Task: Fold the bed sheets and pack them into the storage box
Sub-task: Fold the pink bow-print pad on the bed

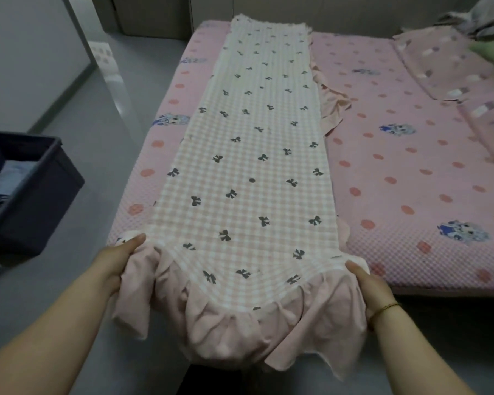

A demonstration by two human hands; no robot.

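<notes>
Head view: left hand (117, 260) and right hand (375, 289) each pinch near corners of long folded sheet (248, 155), probably several layers; uneven lift would skew fold.

- No lettering, label, brand, number or sign can be read anywhere in the view.
- The pink-and-white checked bed sheet (248, 166), edged with a plain pink frill, carries only small dark bow prints and no words.
- The pink quilted bed cover (397, 172) with red dots carries blue cartoon figures. Any writing beside them is too blurred to tell.
- The dark fabric storage box (54, 195) on the floor shows no legible tag on the walls that face the camera.
</notes>
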